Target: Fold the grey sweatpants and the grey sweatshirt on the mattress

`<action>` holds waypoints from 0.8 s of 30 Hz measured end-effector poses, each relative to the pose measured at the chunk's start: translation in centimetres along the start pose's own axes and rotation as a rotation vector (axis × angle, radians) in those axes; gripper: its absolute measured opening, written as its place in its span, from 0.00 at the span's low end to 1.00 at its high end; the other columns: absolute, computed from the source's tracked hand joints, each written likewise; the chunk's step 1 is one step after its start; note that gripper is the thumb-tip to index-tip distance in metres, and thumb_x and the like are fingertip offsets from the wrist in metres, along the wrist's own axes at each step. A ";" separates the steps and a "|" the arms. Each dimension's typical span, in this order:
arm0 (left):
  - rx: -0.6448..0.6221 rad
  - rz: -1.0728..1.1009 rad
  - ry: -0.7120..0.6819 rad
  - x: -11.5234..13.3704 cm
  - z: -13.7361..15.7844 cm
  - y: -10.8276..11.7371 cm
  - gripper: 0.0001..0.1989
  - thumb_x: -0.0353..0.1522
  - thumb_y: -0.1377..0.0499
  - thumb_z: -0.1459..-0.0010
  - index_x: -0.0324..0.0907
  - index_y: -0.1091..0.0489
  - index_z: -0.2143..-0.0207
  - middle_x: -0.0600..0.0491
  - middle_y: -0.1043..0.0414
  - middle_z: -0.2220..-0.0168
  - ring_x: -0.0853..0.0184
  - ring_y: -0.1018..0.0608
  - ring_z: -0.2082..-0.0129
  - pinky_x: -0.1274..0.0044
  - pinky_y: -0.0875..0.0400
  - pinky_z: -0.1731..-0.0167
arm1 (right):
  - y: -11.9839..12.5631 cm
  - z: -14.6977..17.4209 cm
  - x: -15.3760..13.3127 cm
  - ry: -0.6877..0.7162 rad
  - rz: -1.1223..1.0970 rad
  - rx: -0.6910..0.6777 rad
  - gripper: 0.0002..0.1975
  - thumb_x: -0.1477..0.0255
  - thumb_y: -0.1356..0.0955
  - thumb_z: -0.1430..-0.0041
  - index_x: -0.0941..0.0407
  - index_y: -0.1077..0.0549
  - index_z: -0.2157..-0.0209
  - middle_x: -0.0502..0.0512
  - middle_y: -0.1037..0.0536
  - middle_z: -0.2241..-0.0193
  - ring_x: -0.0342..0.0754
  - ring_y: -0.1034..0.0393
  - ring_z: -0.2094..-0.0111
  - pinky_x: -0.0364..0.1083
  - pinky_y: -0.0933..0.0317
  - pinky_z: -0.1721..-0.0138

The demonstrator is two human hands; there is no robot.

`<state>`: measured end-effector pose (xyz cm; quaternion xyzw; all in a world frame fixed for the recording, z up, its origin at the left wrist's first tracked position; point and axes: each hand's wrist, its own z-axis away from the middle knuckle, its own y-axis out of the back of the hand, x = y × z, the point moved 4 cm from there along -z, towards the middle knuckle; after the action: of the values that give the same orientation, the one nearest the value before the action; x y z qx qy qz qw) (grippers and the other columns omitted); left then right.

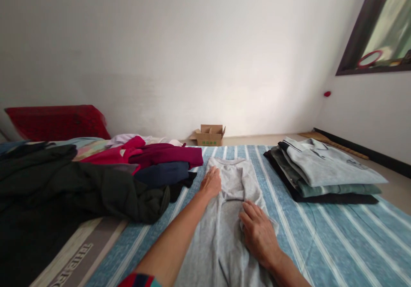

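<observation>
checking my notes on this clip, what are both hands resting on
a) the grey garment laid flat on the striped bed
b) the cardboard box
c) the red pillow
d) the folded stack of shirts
a: the left hand and right hand both lie flat on the grey garment, spread lengthwise on the striped bed cover; the folded stack sits apart to the right.

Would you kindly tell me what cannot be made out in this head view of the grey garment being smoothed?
- Grey garment: lower end cut off by the bottom edge.
- Cloth under the left hand and right hand: hidden by them.
- Cardboard box: print too small.
- Folded stack: lower layers covered.
</observation>
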<state>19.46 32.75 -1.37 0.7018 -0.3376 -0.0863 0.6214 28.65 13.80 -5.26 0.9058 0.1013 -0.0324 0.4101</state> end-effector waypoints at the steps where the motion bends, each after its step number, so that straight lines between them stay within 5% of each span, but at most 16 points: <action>1: -0.052 -0.043 0.094 -1.0 -1.3 -1.1 0.20 0.29 0.53 0.39 0.40 0.37 0.45 0.45 0.42 0.38 0.59 0.43 0.37 0.68 0.47 0.40 | 0.0 0.1 0.1 0.010 -0.013 0.040 0.16 0.86 0.41 0.46 0.56 0.28 0.65 0.59 0.27 0.53 0.55 0.38 0.45 0.54 0.39 0.48; 8: -0.141 -0.133 0.220 -4.3 -3.0 -4.4 0.25 0.39 0.57 0.35 0.42 0.44 0.39 0.45 0.54 0.34 0.56 0.53 0.34 0.57 0.56 0.39 | 1.2 -0.2 0.1 0.097 -0.087 0.234 0.17 0.85 0.43 0.47 0.58 0.31 0.59 0.63 0.28 0.51 0.56 0.41 0.43 0.57 0.40 0.47; 15: -0.153 -0.163 0.215 -4.1 -3.3 -4.4 0.27 0.39 0.59 0.35 0.37 0.47 0.38 0.42 0.56 0.34 0.56 0.54 0.34 0.55 0.59 0.40 | 0.7 -0.7 -3.2 0.302 -0.216 -0.038 0.05 0.73 0.38 0.38 0.56 0.30 0.64 0.55 0.27 0.52 0.52 0.41 0.43 0.52 0.48 0.40; 24: -0.175 -0.155 0.214 -4.1 -3.2 -4.2 0.27 0.41 0.60 0.35 0.37 0.48 0.38 0.42 0.58 0.33 0.58 0.55 0.34 0.56 0.60 0.40 | -0.9 -0.6 -4.4 0.319 -0.201 -0.181 0.06 0.68 0.33 0.39 0.56 0.30 0.68 0.53 0.26 0.57 0.50 0.39 0.46 0.50 0.52 0.39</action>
<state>19.64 37.73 -5.83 0.6743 -0.2053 -0.0877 0.7039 24.10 14.12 -4.91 0.8443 0.2572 0.0799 0.4633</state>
